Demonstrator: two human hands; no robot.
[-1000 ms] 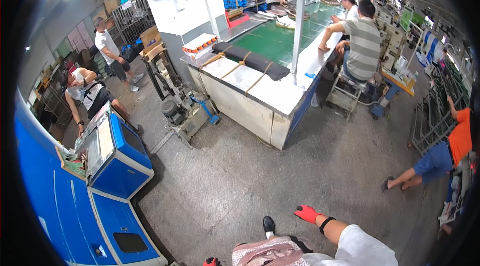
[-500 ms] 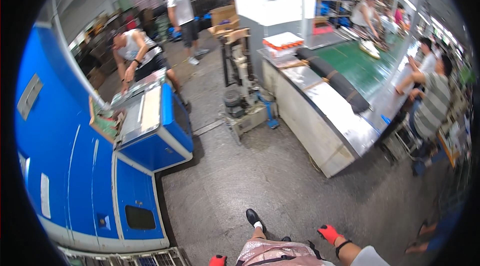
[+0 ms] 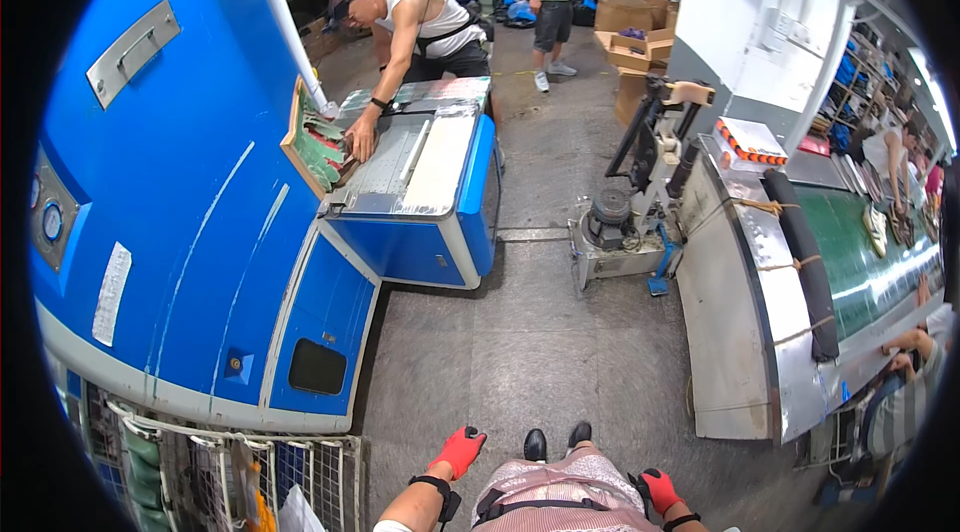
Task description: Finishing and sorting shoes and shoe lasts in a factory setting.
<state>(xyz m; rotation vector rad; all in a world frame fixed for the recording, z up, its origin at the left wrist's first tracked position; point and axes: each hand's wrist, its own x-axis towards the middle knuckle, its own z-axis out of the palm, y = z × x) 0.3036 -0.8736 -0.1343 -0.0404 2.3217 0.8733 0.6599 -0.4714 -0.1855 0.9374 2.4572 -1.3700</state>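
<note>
My left hand [image 3: 461, 453], in a red glove, hangs in front of me with fingers loosely bent and nothing in them. On the other side of my pink checked apron [image 3: 560, 492], my right hand [image 3: 659, 489] wears a matching red glove; its fingers are slightly bent, and I see nothing in it. Neither hand touches anything. Dark bands circle both wrists. My black shoes [image 3: 535, 445] stand on the grey floor between the hands. Nearest to my left hand is a wire cage cart [image 3: 335, 442] with green, white and orange things in it.
A large blue machine [image 3: 190, 222] fills the left. At its end table [image 3: 385, 197] a person [image 3: 425, 27] leans over green and red pieces. Ahead stand a lift truck [image 3: 610, 222] and cartons [image 3: 625, 17]. On the right, a bench [image 3: 725, 302] borders a green conveyor belt [image 3: 840, 222] with shoes.
My view has turned right-to-left and I have moved nearer the blue machine. My left hand has come up into view; the right hand has dropped closer to my apron. The leaning person's arm has reached lower.
</note>
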